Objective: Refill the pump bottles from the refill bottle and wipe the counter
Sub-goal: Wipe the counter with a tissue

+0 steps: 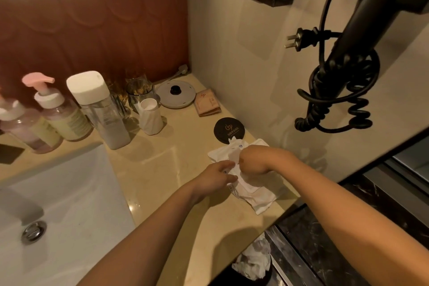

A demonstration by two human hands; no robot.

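Both grips on the white soft wipes pack (pixel 246 183), lying flat on the beige stone counter (pixel 162 158) near its front edge.

Left grip (pixel 218 174): closed on the pack. Finger and thumb pinch its left edge, rest of the fingers fairly straight.

Right grip (pixel 253 160): fingers curled, pinching a greyish flap (pixel 234 155) at the pack's top. Can't tell if it's a wipe or the seal sticker. The two grips nearly touch.

Task items, all well to the left of and beyond the left grip, none touched:
- tall clear refill bottle with white cap (pixel 102 109), upright, pale fill in the lower part
- clear pump bottle with pink pump head (pixel 60 111), just left of the refill bottle
- second clear pump bottle (pixel 23 123), further left, at the frame edge, its pump head cut off

Other stuff:
- black round coaster with gold logo (pixel 229 128), just beyond the right grip, pack's far end overlaps it
- white wrapped cup (pixel 151 116) and glass tumblers (pixel 139 90), beyond the left grip
- grey round disc with black knob (pixel 175 94) and tan sachets (pixel 206 102), in the far corner
- white sink basin (pixel 69 193), left of the left grip
- black wall hair dryer with coiled cord (pixel 348 53), above the right grip, plug hanging loose
- bin with crumpled white tissue (pixel 253 260), below the counter edge, under both forearms
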